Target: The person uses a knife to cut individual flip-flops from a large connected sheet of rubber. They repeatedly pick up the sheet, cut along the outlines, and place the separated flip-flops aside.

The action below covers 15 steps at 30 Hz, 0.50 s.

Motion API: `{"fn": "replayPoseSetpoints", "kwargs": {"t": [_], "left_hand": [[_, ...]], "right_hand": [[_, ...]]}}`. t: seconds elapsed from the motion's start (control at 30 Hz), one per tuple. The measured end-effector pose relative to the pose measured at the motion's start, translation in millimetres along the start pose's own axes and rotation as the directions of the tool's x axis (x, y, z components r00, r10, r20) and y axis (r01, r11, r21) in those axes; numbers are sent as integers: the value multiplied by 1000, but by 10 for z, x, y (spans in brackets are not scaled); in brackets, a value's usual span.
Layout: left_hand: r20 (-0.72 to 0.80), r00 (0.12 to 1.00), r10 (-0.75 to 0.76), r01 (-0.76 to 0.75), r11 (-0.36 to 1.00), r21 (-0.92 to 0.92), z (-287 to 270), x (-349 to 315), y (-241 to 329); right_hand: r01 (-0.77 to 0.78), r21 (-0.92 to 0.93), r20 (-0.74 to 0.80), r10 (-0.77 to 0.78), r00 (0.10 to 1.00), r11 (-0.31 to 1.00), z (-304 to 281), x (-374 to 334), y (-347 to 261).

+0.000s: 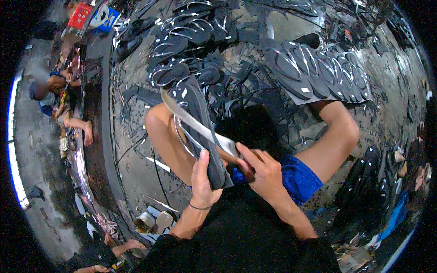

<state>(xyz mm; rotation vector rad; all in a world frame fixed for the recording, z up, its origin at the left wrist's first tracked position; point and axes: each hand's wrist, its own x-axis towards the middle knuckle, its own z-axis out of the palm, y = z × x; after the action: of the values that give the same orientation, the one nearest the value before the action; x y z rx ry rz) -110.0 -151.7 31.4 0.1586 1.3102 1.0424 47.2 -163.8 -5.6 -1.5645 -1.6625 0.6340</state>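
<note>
My left hand (203,187) grips the heel end of a dark flip-flop (214,167) with a thin silvery strap, its thumb lying on top of the sole. Held up at a slant, the sandal points away from me between my knees. In my right hand (263,172), the fingers are wrapped round the handle of a long curved knife (204,130). Its pale blade crosses over the sandal, with the tip near the toe end at the far left. I cannot tell whether the cutting edge touches the sole.
Several finished-looking flip-flops (325,73) lie overlapped on a sheet at the far right; more sandals (189,38) sit ahead. Dark offcuts (241,75) litter the floor. A tin can (144,222) stands at lower left. Another person (50,95) sits at the far left.
</note>
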Motion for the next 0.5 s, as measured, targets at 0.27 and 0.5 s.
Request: {"fn": "replayPoseSetpoints", "kwargs": {"t": [0.27, 0.5], "left_hand": [[63, 995, -80, 58, 956, 288, -127, -335, -208], [522, 851, -56, -230, 855, 465, -591, 242, 87]], "right_hand": [[-214, 90, -144, 226, 964, 973, 370, 1190, 404], [-499, 463, 492, 257, 832, 732, -345, 881, -31]]}}
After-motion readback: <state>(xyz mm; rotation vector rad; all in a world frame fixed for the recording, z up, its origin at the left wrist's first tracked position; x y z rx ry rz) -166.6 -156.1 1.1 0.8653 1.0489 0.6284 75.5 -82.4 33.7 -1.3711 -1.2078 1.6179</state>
